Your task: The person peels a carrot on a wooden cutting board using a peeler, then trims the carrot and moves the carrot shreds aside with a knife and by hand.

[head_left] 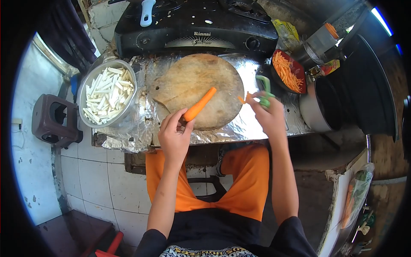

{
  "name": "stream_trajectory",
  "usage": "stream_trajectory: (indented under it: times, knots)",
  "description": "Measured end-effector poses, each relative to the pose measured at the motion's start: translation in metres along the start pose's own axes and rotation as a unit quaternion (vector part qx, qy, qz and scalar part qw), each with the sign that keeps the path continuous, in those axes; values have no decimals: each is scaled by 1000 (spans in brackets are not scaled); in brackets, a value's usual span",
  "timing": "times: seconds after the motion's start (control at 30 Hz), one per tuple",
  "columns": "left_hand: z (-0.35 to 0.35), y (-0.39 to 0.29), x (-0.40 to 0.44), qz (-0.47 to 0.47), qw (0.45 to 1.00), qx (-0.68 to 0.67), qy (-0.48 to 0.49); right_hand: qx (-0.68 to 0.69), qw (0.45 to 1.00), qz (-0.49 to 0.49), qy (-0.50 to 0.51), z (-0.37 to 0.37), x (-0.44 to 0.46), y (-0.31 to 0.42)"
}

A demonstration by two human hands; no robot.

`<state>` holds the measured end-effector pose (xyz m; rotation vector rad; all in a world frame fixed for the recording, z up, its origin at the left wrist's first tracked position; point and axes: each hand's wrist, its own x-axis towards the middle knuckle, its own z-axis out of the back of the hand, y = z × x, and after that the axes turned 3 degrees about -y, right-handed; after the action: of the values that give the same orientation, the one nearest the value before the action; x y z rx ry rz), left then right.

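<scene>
A peeled-looking orange carrot (200, 104) is gripped at its thick end by my left hand (174, 130), its thin end pointing up and right over the round wooden cutting board (192, 70). To the right of the board, my right hand (269, 113) is closed around a green-handled peeler (266, 92). A bit of orange carrot peel (242, 100) shows by its fingertips; the hand is slightly blurred. Shredded carrot (287, 70) fills a dark red dish (298, 70) beyond that hand. At left, a metal bowl (81, 105) holds cut white vegetable sticks (109, 94).
A black Rinnai gas stove (197, 32) stands behind the board, with a light blue handle (147, 13) on it. Foil (132, 137) covers the counter. A pot (314, 107) sits at right. Below left is a brown stool (58, 118); a bag of vegetables (357, 192) lies far right.
</scene>
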<state>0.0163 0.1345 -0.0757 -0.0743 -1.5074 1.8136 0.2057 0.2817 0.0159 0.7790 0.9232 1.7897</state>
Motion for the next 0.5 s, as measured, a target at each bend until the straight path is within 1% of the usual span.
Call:
stream_trajectory:
  times: [0.03,0.07,0.13,0.17,0.23,0.37,0.43,0.47,0.5]
  knots:
    - [-1,0,0,0,1000,-3,1,31,998,-36,-27,16,-11,-6]
    - [-1,1,1,-13,1000,5,-2,94,992,-89,-6,36,-22,-16]
    - [1,2,-1,-25,1000,7,6,74,986,-146,6,65,-44,-31]
    - [1,0,-1,-24,1000,9,5,71,986,-152,-4,76,-53,-41]
    - [2,-2,-1,-17,1000,3,16,172,966,-188,45,96,-77,-73]
    - [2,-1,-2,-30,999,20,33,144,966,-214,11,103,-101,-124]
    - [3,0,-3,-20,999,38,34,44,987,-154,-8,99,-103,-151]
    - [3,-1,-2,-21,998,39,37,46,987,-157,-10,97,-103,-166]
    - [4,-1,-2,-19,998,43,39,-21,988,-149,-27,96,-102,-174]
